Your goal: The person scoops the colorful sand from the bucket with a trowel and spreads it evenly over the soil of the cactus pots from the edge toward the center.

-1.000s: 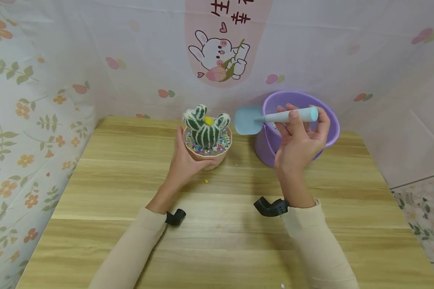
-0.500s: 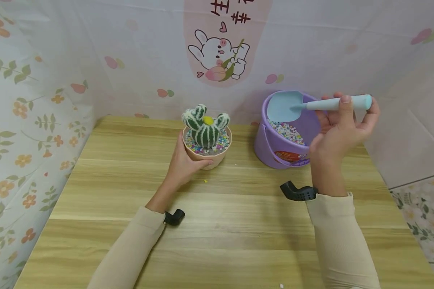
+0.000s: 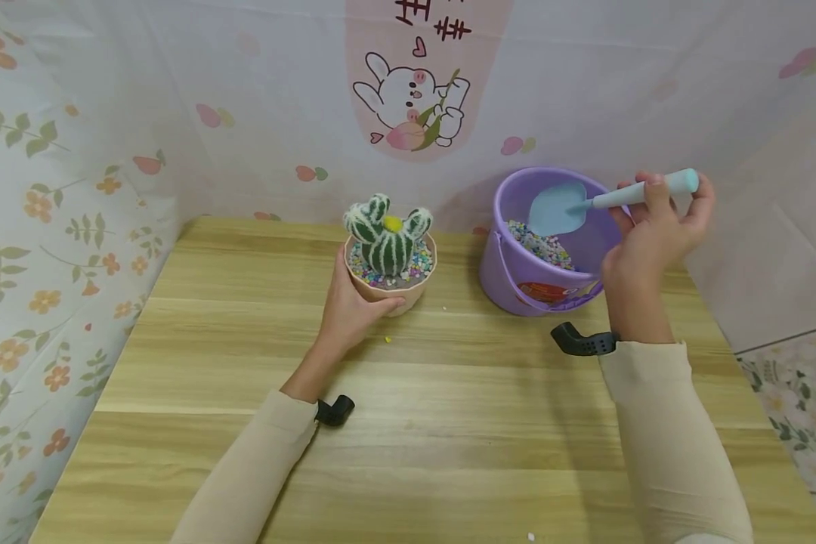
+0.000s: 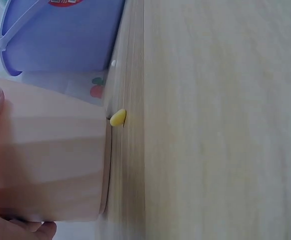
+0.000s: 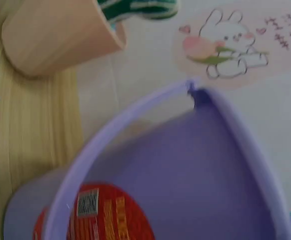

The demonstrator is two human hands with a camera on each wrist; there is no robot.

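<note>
Head view, left to right. At far left of the flowerpot hangs a white cloth printed with orange flowers and green leaves [image 3: 41, 227]. The person's left hand [image 3: 350, 302], below a beige sleeve [image 3: 245, 468], grips the peach-coloured, round, fluted flowerpot [image 3: 408, 301], thumb across its front and fingers along its left side. The pot stands upright on the wood-grain table [image 3: 408, 468]. Within it sit a green-and-white fuzzy toy cactus [image 3: 387, 253] with a yellow tuft on top, and multicoloured small pebbles [image 3: 418, 266] around its base. One yellow pebble [image 3: 388, 340] lies on the table just before the pot, and a white rabbit print [image 3: 411, 98] shows on the cloth behind it. Right of the pot, near but apart, stands a purple plastic bucket [image 3: 498, 276] with a red label, holding multicoloured granules [image 3: 540, 246]. Farther right of the pot, the person's right hand [image 3: 659, 238] holds the handle of a pale-blue shovel [image 3: 559, 208], thumb on top. Its blade points toward the pot, over the bucket's opening; whether it touches the granules cannot be told.
</note>
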